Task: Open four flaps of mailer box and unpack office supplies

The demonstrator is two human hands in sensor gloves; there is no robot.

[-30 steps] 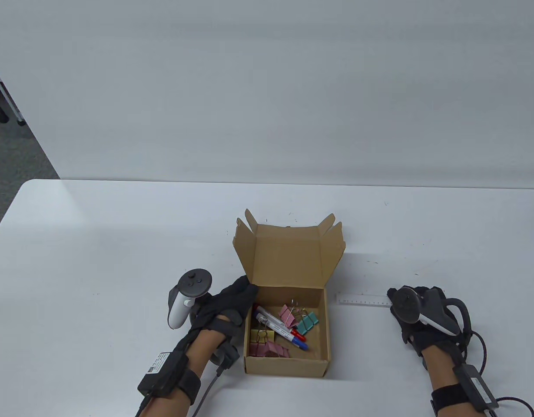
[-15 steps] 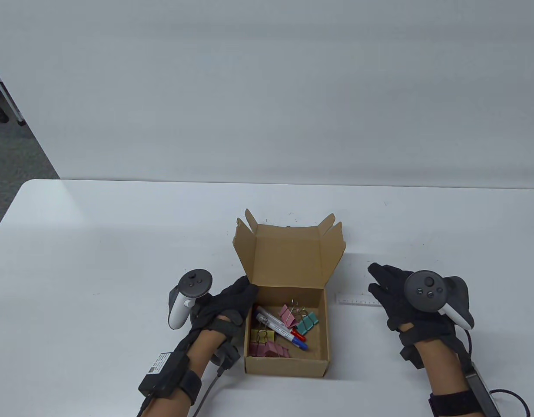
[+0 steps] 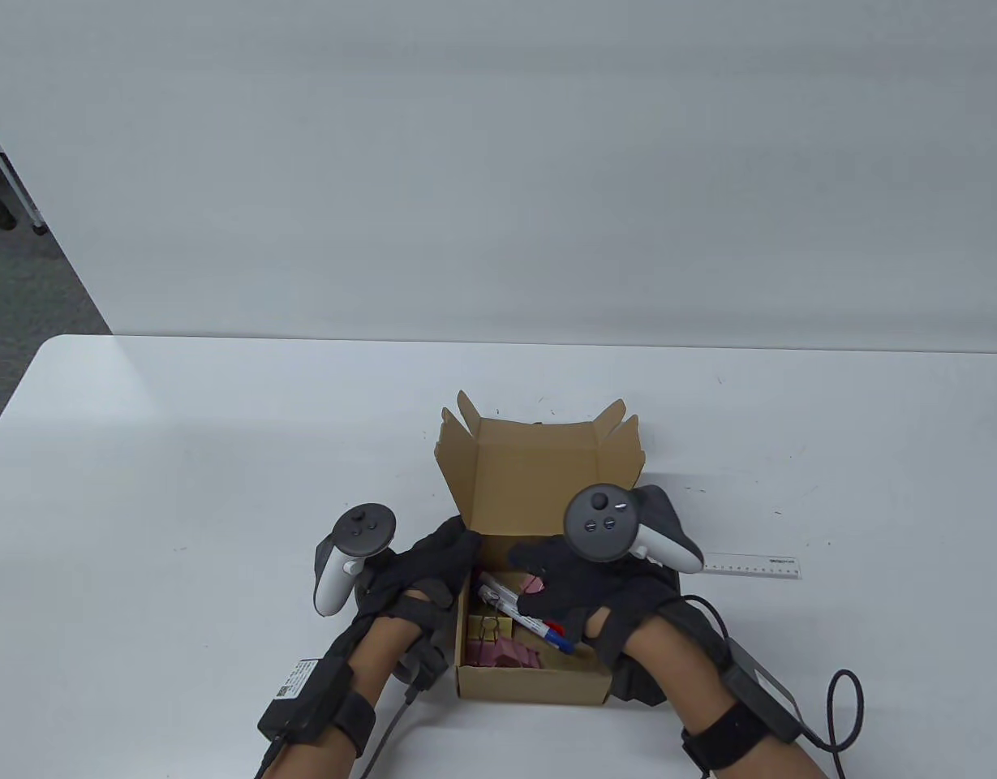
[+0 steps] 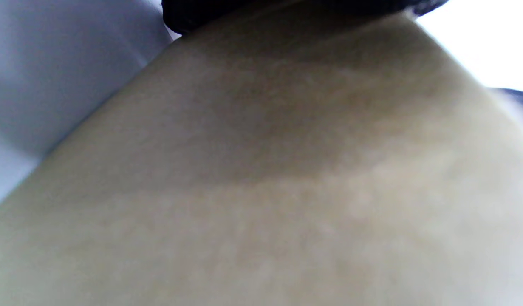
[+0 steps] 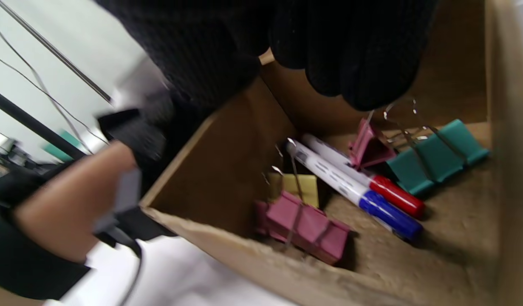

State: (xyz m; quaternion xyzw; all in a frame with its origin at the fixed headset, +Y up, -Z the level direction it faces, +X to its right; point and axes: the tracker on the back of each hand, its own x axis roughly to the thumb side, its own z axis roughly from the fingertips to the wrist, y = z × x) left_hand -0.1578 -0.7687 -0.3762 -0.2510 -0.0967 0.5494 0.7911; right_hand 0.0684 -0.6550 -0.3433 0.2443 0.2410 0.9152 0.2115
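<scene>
The brown mailer box [image 3: 535, 686] stands open at the table's front, its lid [image 3: 539, 479] upright at the back. Inside lie two markers, one red-capped [image 5: 397, 196] and one blue-capped [image 5: 389, 215], pink binder clips [image 5: 306, 225], a yellow clip [image 5: 303, 187] and teal clips [image 5: 435, 155]. My left hand [image 3: 433, 564] rests against the box's left wall, fingers stretched along it; the left wrist view shows only blurred cardboard [image 4: 286, 191]. My right hand [image 3: 535, 580] reaches into the box, its fingers [image 5: 363, 63] spread just above the clips and markers, holding nothing.
A clear ruler [image 3: 749, 565] lies on the white table [image 3: 182, 454] to the right of the box. The table's far edge meets a grey wall; the floor shows at the far left.
My right hand left the ruler on the table at the right and swung left over the box, fingers now down inside it. The left hand and the box have not moved.
</scene>
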